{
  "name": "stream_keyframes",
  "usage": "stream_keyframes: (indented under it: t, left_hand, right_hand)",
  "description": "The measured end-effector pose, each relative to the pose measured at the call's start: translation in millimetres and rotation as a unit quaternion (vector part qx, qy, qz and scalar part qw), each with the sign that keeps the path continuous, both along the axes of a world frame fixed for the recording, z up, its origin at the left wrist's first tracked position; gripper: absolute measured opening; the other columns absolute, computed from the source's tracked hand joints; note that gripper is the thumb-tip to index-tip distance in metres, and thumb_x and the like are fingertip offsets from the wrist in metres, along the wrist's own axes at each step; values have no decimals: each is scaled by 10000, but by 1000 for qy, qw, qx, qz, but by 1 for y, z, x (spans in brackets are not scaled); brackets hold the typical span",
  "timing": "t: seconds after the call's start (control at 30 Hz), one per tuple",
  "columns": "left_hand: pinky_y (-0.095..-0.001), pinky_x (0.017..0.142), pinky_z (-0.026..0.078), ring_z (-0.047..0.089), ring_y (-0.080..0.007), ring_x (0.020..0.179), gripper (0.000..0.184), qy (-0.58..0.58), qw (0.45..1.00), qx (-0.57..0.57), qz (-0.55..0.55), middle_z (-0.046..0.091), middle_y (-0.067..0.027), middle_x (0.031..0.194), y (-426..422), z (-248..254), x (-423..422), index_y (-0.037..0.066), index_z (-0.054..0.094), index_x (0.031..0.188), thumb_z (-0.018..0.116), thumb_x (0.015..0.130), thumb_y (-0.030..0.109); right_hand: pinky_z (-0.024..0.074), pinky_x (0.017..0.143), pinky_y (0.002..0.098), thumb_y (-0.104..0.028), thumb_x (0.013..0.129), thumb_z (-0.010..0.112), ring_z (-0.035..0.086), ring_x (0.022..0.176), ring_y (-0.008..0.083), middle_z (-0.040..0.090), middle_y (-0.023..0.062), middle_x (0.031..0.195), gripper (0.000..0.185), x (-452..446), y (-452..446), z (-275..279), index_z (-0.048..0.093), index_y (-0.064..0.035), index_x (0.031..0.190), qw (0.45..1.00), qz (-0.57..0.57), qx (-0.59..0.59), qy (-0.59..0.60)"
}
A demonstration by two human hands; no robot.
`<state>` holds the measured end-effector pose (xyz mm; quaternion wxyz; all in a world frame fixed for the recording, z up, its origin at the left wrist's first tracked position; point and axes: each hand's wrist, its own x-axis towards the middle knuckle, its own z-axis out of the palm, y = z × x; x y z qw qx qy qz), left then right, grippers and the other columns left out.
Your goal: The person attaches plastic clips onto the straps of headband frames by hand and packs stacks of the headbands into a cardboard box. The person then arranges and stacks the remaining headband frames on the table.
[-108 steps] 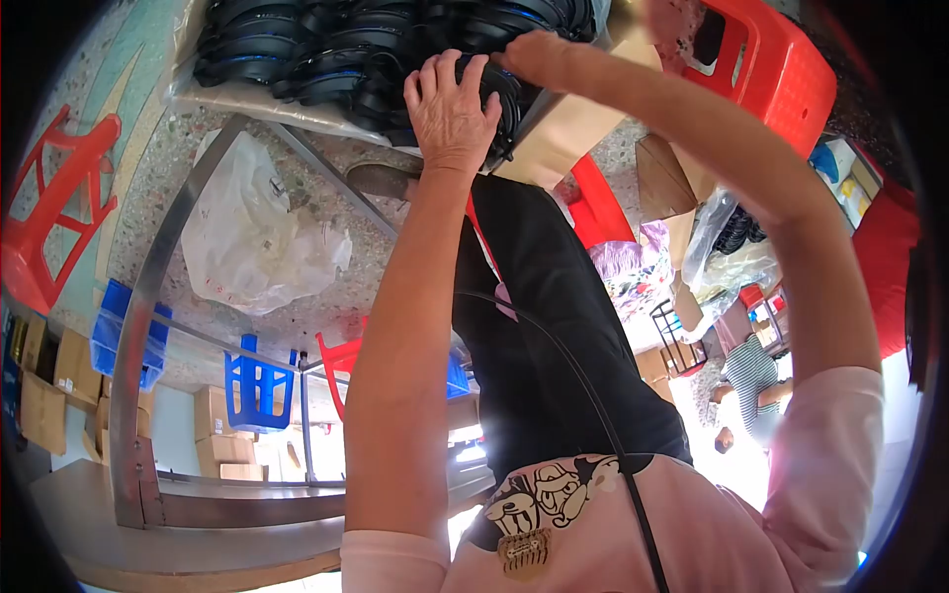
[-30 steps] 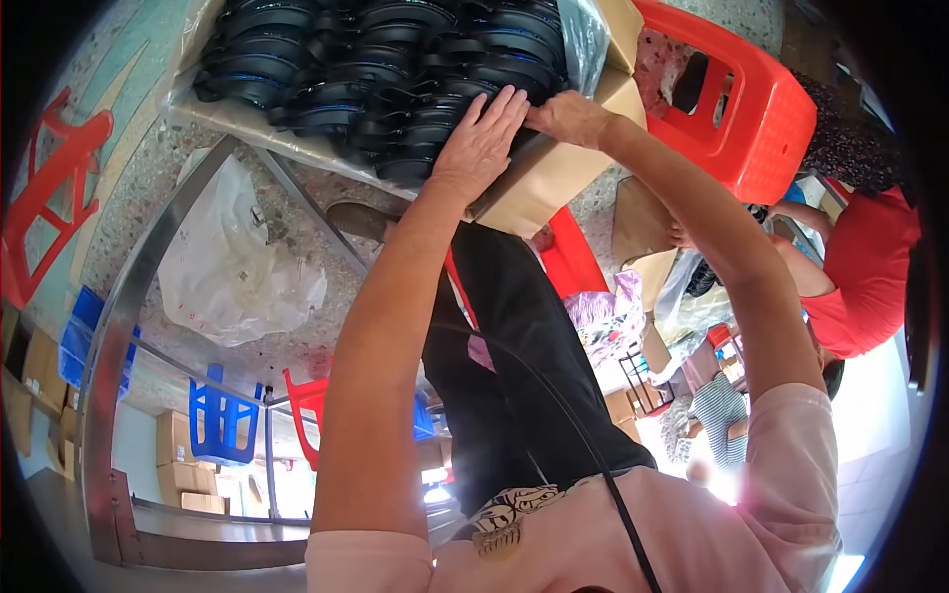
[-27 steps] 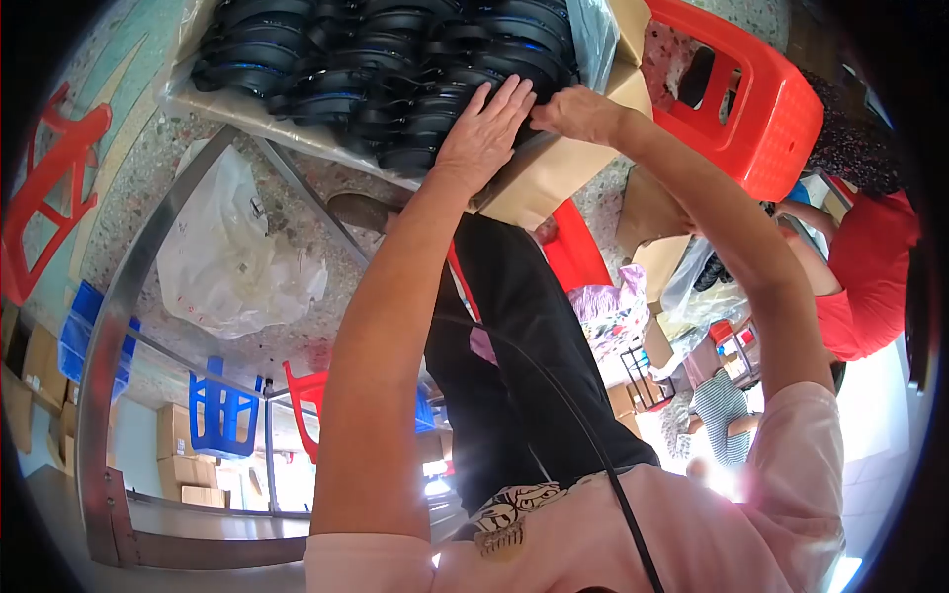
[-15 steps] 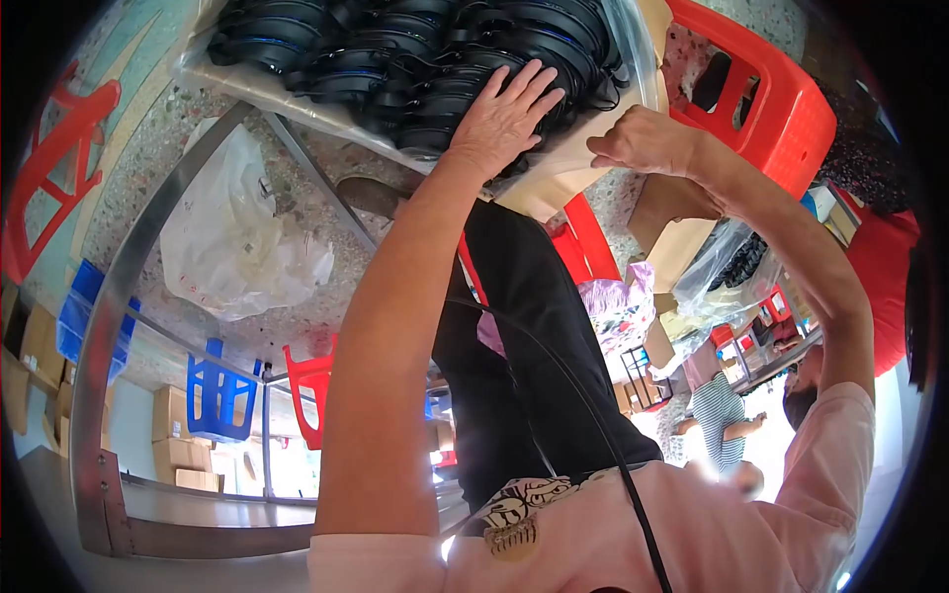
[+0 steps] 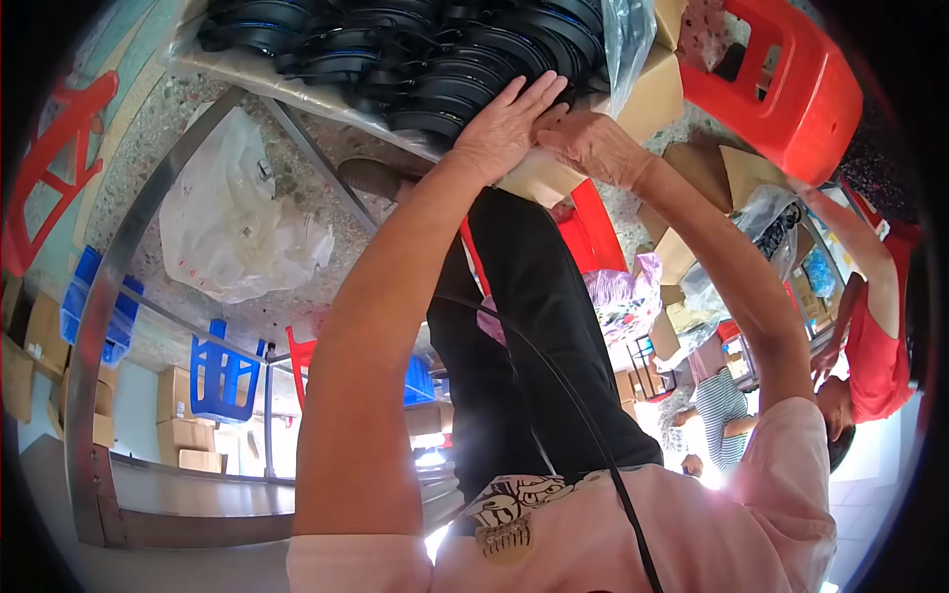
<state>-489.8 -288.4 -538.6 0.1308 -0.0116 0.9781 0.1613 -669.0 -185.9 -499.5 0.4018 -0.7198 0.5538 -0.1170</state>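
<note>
My left hand (image 5: 499,130) lies flat, its fingers stretched out over rows of shiny black curved items (image 5: 474,79) that look like stacked headbands with thin cables. They fill a cardboard box (image 5: 647,94) lined with clear plastic (image 5: 625,44). Right beside the left fingertips, at the near edge of the box, is my right hand (image 5: 598,148). Its fingers are curled and pressed together, and whatever they might hold is hidden. The two hands touch or nearly touch.
Red stools (image 5: 811,99) stand at the right and left. A metal frame (image 5: 148,212) and a white plastic bag (image 5: 232,212) are at the left. Open cartons (image 5: 702,173) stand at the right, where a person in a red shirt (image 5: 880,346) is close by.
My right hand has moved left and down to meet the left hand. My left hand stays on the black items, its fingers closer together. The person in red has come further into view.
</note>
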Motion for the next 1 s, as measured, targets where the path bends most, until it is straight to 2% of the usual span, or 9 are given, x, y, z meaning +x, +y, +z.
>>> stream_keyframes:
  t: [0.07, 0.2, 0.43, 0.63, 0.73, 0.83, 0.9, 0.97, 1.0]
  left_hand:
    - [-404, 1260, 179, 177, -217, 1577, 619, 27, 999, 27, 21, 234, -56, 1706, -7, -2, 3, 213, 408, 1574, 502, 963, 200]
    - [-401, 1259, 188, 202, -202, 1569, 609, 7, 998, 57, 26, 241, -36, 1704, -13, 7, -2, 211, 408, 1570, 495, 968, 178]
    - [-387, 1255, 210, 211, -191, 1566, 580, 13, 998, 51, 27, 252, -22, 1699, -11, -3, -2, 204, 426, 1556, 490, 981, 174]
    - [-375, 1246, 236, 221, -188, 1564, 560, 55, 998, 7, 12, 289, -10, 1682, -9, -25, 2, 177, 441, 1542, 480, 984, 166]
    - [-371, 1252, 244, 257, -192, 1553, 533, 66, 997, 22, 18, 334, -19, 1662, -7, -29, 0, 158, 464, 1518, 475, 985, 164]
    - [-377, 1253, 269, 319, -200, 1527, 496, 98, 978, 154, 101, 391, -36, 1627, -1, -29, -2, 136, 508, 1474, 476, 979, 154]
    - [-392, 1200, 366, 450, -244, 1440, 414, 144, 931, 256, 215, 557, -73, 1470, -4, -9, -1, 113, 601, 1358, 502, 956, 99]
    - [-397, 1141, 415, 502, -251, 1377, 388, 100, 867, 364, 326, 618, -94, 1380, -2, 11, 14, 88, 634, 1286, 625, 909, 174]
    - [-404, 1125, 420, 526, -260, 1331, 405, 17, 849, 366, 380, 631, -103, 1342, 0, 30, 17, 87, 640, 1267, 665, 878, 195]
  right_hand:
    - [522, 705, 452, -222, 858, 698, 629, 771, 320, 584, 103, 800, 186, -3, 7, 8, 582, -93, 924, 998, 36, 29, 33]
    - [514, 660, 428, -239, 872, 704, 617, 715, 292, 564, 75, 743, 219, -9, -8, 52, 547, -86, 874, 992, 111, 32, -42]
    - [526, 660, 381, -177, 829, 691, 630, 706, 257, 544, 50, 720, 197, -14, -25, 102, 516, -88, 845, 980, 193, 19, -52]
    - [521, 658, 366, -193, 811, 694, 623, 695, 232, 533, 34, 714, 206, -12, -33, 122, 515, -95, 836, 974, 221, -5, -48]
    - [528, 690, 393, -252, 899, 657, 625, 702, 259, 540, 49, 720, 198, -13, -9, 104, 548, -90, 861, 982, 179, 34, -45]
    - [529, 712, 411, -284, 948, 627, 637, 749, 291, 560, 72, 746, 207, -13, -3, 98, 589, -83, 915, 987, 112, 113, -20]
    - [530, 729, 418, -285, 953, 622, 642, 795, 306, 578, 82, 779, 204, -9, -29, 98, 615, -80, 959, 989, 30, 146, -18]
    - [532, 748, 420, -266, 934, 632, 645, 845, 317, 598, 87, 823, 202, 14, -67, 103, 641, -78, 1006, 981, -78, 170, -46]
    - [532, 779, 429, -252, 941, 637, 643, 896, 327, 623, 88, 898, 195, 26, -88, 97, 644, -77, 1026, 992, -78, 83, -54]
